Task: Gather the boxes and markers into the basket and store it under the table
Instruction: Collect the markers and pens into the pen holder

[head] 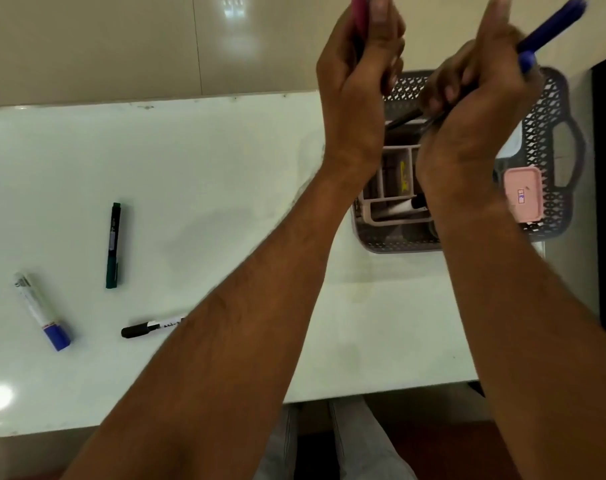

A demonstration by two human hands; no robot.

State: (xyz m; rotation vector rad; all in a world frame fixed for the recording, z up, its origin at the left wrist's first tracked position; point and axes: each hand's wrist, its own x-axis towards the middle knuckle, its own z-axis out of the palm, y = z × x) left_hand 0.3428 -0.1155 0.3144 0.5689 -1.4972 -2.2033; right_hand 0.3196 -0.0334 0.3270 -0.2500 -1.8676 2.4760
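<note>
Basket [551, 140] at table [225, 174] right edge; left half open.

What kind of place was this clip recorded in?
Probably an office or classroom, though not certain: a glossy white table on a tiled floor, whiteboard-style markers lying loose, and a grey plastic basket holding stationery boxes.

My grey trousers [357, 441] show below the near edge of the white table [225, 188], with glossy beige floor tiles [121, 39] beyond its far edge
</note>
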